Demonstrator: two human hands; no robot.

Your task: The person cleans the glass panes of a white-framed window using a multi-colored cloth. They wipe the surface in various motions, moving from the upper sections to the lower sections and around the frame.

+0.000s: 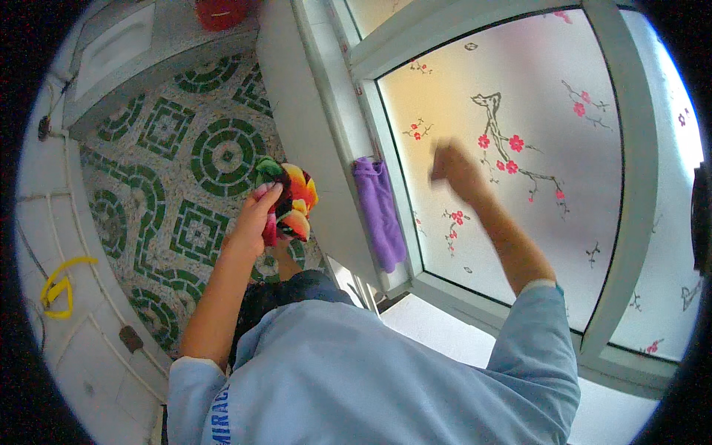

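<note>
My left hand [254,216] is closed on a folded, multicoloured patterned cloth [295,203], with its thumb on top. The cloth shows orange, yellow, green, red and black. My right hand [453,167] is raised in front of a frosted glass pane [534,222] printed with pink blossoms and branches. Motion blurs this hand, so its fingers and anything in them cannot be made out. Between the hands, a purple cloth [380,214] lies along the white ledge beside the pane's frame.
A white ledge [311,111] runs beside the window frame [598,72]. Below is a floor with green mosaic patterns [228,156]. A red container [221,12] stands at the top. Pipes and a yellow looped object [57,289] are at the left wall.
</note>
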